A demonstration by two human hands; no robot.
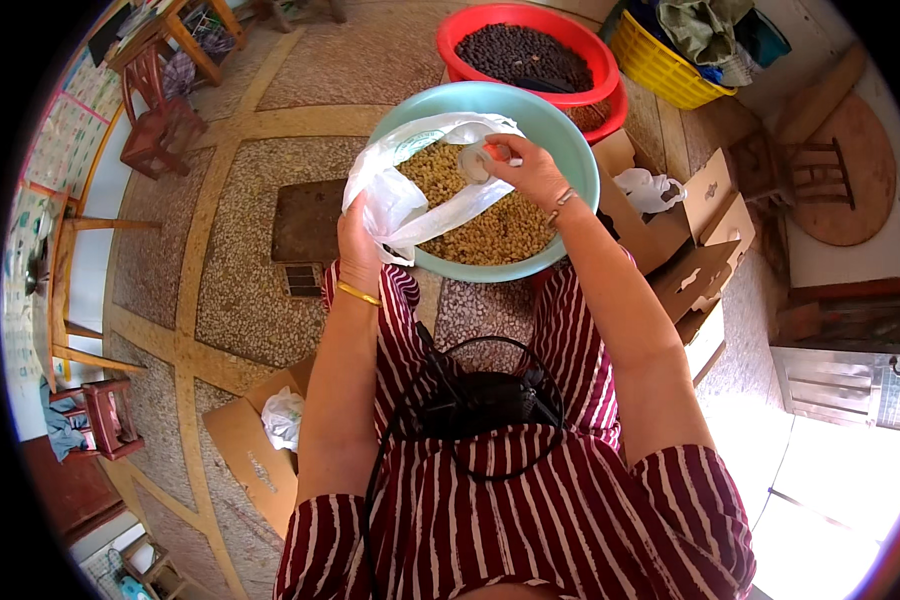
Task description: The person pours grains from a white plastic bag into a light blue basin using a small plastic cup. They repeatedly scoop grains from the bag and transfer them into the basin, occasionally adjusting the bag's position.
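Note:
My left hand [354,238] is closed on the left edge of a white plastic bag [438,226], whose mouth is spread wide. Over that mouth, my right hand [532,172] grips a small translucent cup-like thing [474,164]; a spot of orange-red shows by the fingers. What the cup holds, if anything, I cannot make out. Yellowish-brown kernels show inside the bag. Below it, a pale blue basin [582,190] holds a layer of similar kernels [500,238]. The bag rests partly within the basin and overlaps its near left rim.
Beyond the basin, a red tub [610,72] of dark round pieces sits on another red tub [620,112]. A yellow basket [660,65] with cloths stands at the far right. Open cardboard boxes [705,265] are on my right. A low wooden stool [305,225] stands left.

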